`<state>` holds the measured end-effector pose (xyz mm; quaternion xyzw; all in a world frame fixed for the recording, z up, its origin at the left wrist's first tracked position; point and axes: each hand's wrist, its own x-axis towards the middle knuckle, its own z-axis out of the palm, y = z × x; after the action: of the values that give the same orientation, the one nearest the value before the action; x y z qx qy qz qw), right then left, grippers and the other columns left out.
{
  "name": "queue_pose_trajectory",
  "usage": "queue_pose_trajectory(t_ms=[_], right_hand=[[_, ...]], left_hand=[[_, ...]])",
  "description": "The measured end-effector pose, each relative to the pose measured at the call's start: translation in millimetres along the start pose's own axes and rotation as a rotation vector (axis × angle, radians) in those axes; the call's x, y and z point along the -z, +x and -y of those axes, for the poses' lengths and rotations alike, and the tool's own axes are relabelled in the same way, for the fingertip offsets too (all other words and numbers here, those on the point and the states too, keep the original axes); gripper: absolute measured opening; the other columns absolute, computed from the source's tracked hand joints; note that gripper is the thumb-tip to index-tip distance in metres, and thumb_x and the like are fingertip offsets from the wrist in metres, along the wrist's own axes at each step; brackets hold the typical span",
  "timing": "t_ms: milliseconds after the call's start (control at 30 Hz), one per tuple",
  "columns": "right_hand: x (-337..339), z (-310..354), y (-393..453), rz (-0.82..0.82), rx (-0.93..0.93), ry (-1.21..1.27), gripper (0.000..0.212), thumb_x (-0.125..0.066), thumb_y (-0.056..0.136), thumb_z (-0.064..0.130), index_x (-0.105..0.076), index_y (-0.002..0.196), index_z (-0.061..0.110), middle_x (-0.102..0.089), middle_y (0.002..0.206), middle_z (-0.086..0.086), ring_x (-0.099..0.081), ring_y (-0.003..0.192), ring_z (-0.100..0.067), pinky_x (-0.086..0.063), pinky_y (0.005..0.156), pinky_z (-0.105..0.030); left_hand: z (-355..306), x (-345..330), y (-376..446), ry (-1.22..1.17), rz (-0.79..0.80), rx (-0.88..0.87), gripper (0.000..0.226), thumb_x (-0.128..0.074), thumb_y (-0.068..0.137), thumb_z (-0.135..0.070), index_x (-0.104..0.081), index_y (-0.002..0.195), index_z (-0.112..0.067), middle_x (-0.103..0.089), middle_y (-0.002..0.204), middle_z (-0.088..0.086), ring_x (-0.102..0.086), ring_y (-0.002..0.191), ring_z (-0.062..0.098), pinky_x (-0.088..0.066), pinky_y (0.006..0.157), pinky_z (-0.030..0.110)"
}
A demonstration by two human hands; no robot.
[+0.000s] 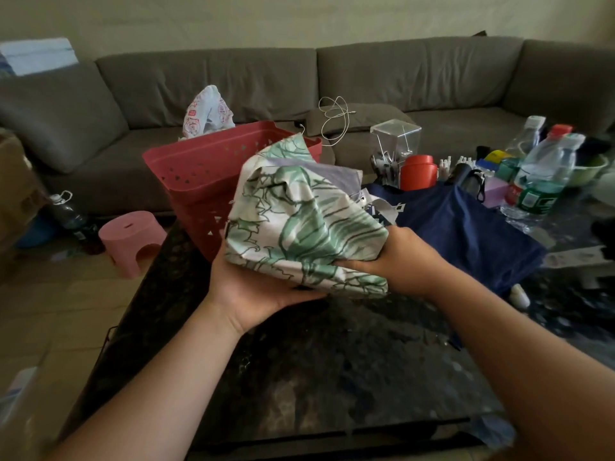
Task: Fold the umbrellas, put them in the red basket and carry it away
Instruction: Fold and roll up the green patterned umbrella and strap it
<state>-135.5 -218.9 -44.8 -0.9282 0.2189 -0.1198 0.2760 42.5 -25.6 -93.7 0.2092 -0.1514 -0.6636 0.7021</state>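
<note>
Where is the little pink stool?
In the head view the small pink plastic stool stands on the floor at the left, beside the dark table, below the red plastic basket.

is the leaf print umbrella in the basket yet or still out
Out. The leaf print umbrella is gathered up between the left hand and right hand, in front of the red basket.
</note>
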Motion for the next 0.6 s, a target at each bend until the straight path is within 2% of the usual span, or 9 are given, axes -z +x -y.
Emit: queue_pose_trajectory(t_ms=[67,133,167,233,333,433,467,533,600], right_hand=[[-8,-5,2,0.0,0.014,0.069,0.07,-0.071,0.068,0.08,-0.071,0.123,0.037,-0.074,0.113,0.02,-0.067,0.107,-0.007,-0.057,0.093,-0.036],[-16,-9,6,0.039,0.002,0.151,0.055,-0.08,0.081,0.057,-0.069,0.129,0.034,-0.068,0.113,0.027,-0.063,0.11,-0.001,-0.053,0.092,-0.022],[-20,-12,8,0.045,0.028,0.165,0.05,-0.081,0.084,0.045,-0.068,0.131,0.03,-0.067,0.115,0.026,-0.062,0.114,-0.002,-0.052,0.094,-0.021],[-29,-17,14,0.071,0.054,0.143,0.047,-0.08,0.087,0.034,-0.068,0.131,0.027,-0.067,0.122,0.02,-0.061,0.119,-0.007,-0.051,0.101,-0.026],[-39,-15,10,0.218,-0.016,0.276,0.056,-0.084,0.084,0.031,-0.061,0.136,0.033,-0.068,0.123,0.022,-0.064,0.114,0.001,-0.052,0.104,-0.029],[-52,-18,10,0.294,-0.016,0.354,0.048,-0.086,0.081,0.034,-0.069,0.126,0.034,-0.075,0.119,0.013,-0.071,0.112,-0.012,-0.057,0.101,-0.046],[-53,-17,10,0.301,-0.013,0.387,0.043,-0.086,0.083,0.035,-0.071,0.123,0.033,-0.077,0.117,0.011,-0.072,0.111,-0.015,-0.058,0.1,-0.047],[-51,-16,10,0.248,0.026,0.405,0.04,-0.088,0.083,0.033,-0.072,0.12,0.033,-0.076,0.114,0.017,-0.071,0.11,-0.003,-0.057,0.102,-0.038],[-44,-15,11,0.182,0.066,0.378,0.045,-0.09,0.079,0.032,-0.069,0.118,0.037,-0.075,0.113,0.024,-0.068,0.108,0.006,-0.055,0.101,-0.03]], left_hand=[[3,-4,4,0.045,0.034,0.001,0.087,-0.03,0.101,-0.075,-0.028,0.165,-0.017,-0.024,0.168,0.029,-0.02,0.152,0.06,-0.003,0.116,0.085],[7,-8,5,0.067,0.061,-0.006,0.086,-0.028,0.102,-0.073,-0.028,0.165,-0.015,-0.023,0.168,0.03,-0.019,0.152,0.06,-0.003,0.118,0.082],[9,-10,6,0.074,0.058,-0.008,0.087,-0.027,0.102,-0.074,-0.028,0.165,-0.014,-0.023,0.168,0.03,-0.019,0.153,0.06,-0.003,0.119,0.081],[10,-9,6,0.084,0.033,-0.019,0.086,-0.027,0.102,-0.072,-0.032,0.164,-0.013,-0.026,0.168,0.028,-0.022,0.152,0.058,-0.004,0.12,0.079],[11,-5,6,0.104,-0.025,-0.088,0.078,-0.028,0.104,-0.067,-0.035,0.163,-0.017,-0.032,0.167,0.024,-0.029,0.152,0.053,-0.015,0.122,0.075],[9,0,3,0.097,-0.093,-0.11,0.076,-0.029,0.103,-0.066,-0.039,0.162,-0.019,-0.037,0.165,0.021,-0.035,0.151,0.05,-0.023,0.121,0.071],[8,2,2,0.084,-0.123,-0.114,0.075,-0.028,0.104,-0.065,-0.042,0.161,-0.019,-0.038,0.165,0.02,-0.035,0.151,0.049,-0.024,0.122,0.07],[4,6,0,0.071,-0.162,-0.159,0.07,-0.029,0.104,-0.061,-0.05,0.156,-0.018,-0.042,0.164,0.017,-0.038,0.15,0.046,-0.025,0.122,0.068],[-5,6,-3,0.057,-0.22,-0.219,0.065,-0.039,0.102,-0.055,-0.056,0.152,-0.018,-0.047,0.161,0.014,-0.043,0.148,0.042,-0.026,0.124,0.063]])
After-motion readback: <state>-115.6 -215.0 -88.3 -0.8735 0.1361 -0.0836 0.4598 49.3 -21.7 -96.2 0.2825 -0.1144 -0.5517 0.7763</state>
